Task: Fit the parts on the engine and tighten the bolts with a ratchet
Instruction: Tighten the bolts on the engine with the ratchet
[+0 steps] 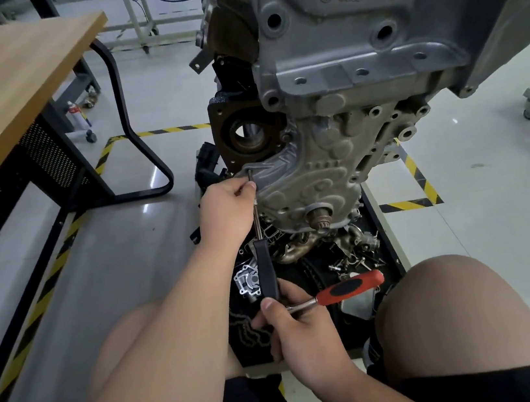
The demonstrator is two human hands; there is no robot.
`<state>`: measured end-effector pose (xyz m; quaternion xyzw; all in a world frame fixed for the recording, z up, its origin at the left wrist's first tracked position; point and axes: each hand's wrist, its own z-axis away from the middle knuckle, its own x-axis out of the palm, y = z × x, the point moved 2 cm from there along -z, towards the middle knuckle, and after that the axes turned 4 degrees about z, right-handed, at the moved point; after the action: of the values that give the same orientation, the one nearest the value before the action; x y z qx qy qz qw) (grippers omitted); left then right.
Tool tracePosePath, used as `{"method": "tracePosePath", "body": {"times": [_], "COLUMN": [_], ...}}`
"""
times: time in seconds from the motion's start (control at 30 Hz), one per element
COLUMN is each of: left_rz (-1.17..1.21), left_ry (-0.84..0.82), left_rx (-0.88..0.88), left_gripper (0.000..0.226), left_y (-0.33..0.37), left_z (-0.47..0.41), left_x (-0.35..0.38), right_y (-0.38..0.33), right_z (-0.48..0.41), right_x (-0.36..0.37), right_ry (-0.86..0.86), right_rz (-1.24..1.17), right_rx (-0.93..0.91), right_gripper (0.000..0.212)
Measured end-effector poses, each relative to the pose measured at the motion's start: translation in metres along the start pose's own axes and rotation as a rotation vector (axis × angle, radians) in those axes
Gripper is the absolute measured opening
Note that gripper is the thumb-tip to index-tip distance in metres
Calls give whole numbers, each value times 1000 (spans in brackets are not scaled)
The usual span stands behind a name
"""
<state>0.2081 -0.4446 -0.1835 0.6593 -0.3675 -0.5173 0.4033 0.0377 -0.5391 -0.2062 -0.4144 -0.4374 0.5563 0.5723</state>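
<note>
Just above the fingertips of the left hand, where the thin steel extension shaft is pinched, the socket end could be levered off its seat on the grey cast engine cover, since the drive is applied far below. There its black handle and the red-and-black-handled ratchet are gripped by the right hand, with both forearms outstretched.

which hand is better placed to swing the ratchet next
Right. The right hand holds the ratchet by the black handle; the left hand pinches the shaft at the engine cover.

Black tray (loose parts)
</note>
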Motion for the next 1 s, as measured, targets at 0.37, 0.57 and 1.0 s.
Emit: {"method": "tracePosePath", "body": {"times": [0.37,0.57,1.0], "left_rz": [34,118,419], "left_ry": [-80,-375,-496], "left_rx": [-89,-379,-408], "left_gripper": [22,40,33], "left_y": [-6,-25,-20], "left_z": [16,64,74], "left_x": [-17,-31,-14], "right_y": [-10,-4,-9], "right_z": [-7,-9,-10], "right_x": [1,18,25], "right_ry": [64,127,-138], "right_rz": [-27,-202,-1150], "right_rx": [6,26,421], "right_gripper": [14,20,42]}}
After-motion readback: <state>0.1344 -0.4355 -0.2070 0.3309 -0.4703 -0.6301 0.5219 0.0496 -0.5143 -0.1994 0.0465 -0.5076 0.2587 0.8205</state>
